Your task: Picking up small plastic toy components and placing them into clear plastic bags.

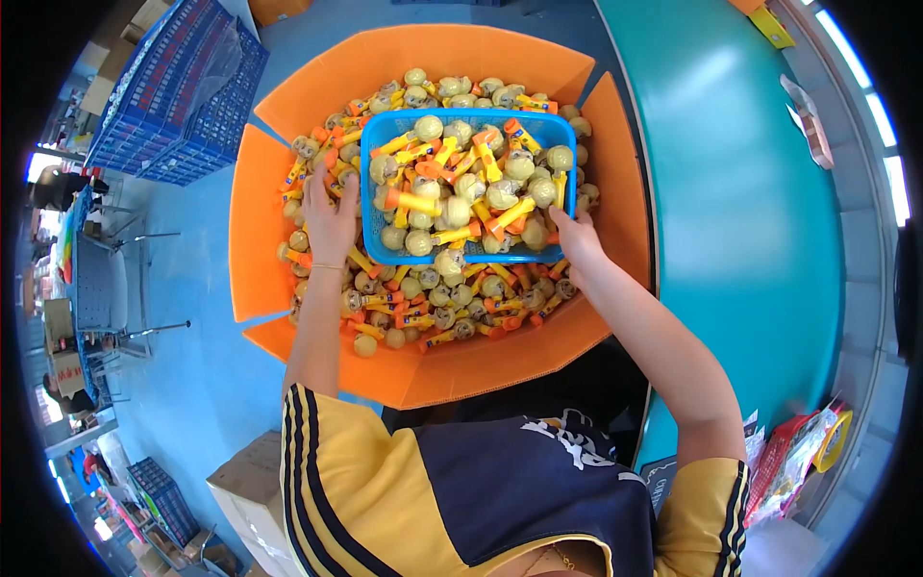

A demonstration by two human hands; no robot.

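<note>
A blue plastic basket [373,231] sits inside a large orange carton [433,370], on top of loose small toys [442,298] with round tan heads and yellow-and-orange handles. More of these toys fill the basket. My right hand [577,238] grips the basket's near right corner, fingers over the rim. Beside the basket's left wall, my left hand [332,219] reaches over the loose toys with its fingers apart. Its fingertips lie among the toys, and I cannot tell whether the thumb touches the basket.
A long green table [731,192] runs along the right, with a red basket [781,462] at its near end. Blue crates [187,106] stand at the far left on the blue floor [183,279]. A cardboard box [252,495] is near my left side.
</note>
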